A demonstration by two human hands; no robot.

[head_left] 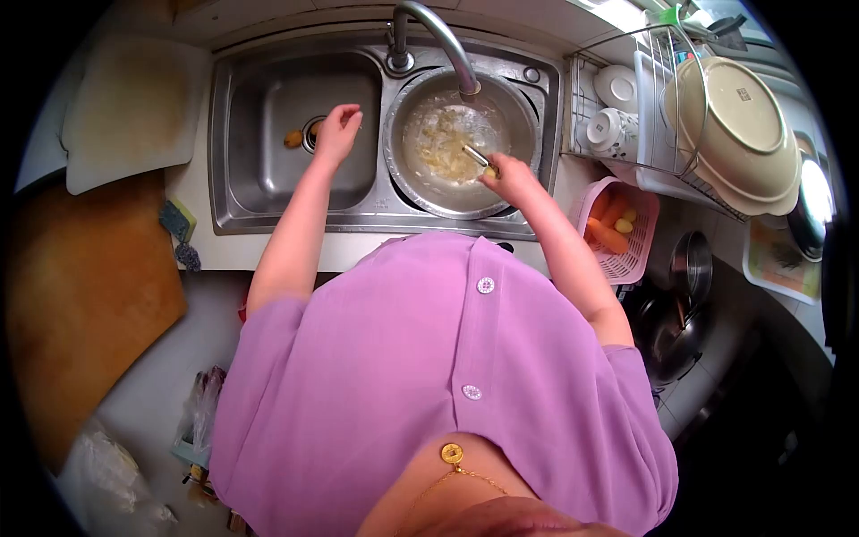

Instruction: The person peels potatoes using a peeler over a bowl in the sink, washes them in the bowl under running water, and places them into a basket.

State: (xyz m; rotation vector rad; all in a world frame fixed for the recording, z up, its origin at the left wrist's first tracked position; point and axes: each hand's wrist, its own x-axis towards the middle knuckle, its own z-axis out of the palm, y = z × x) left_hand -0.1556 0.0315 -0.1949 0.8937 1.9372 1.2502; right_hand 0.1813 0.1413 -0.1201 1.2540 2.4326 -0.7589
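My left hand (338,134) hovers over the left sink basin (268,188), fingers loosely bent and apart from the thumb, with nothing visible in it. Beneath and beside it, two small brown potatoes (293,139) lie around the drain. Over the right side of a round metal bowl (394,166), my right hand (514,180) is closed around a peeler (477,157), its metal end pointing up and left. A small yellowish patch shows at the fingers; I cannot tell what it is. Pale peelings (443,148) lie in water in the bowl.
The faucet (438,36) arches over the bowl. To the right stand a pink basket (640,242) with carrots and peeled potatoes, and a dish rack (582,98) with bowls. On the left are a white cutting board (134,112), a sponge (179,219) and a wooden board (89,304).
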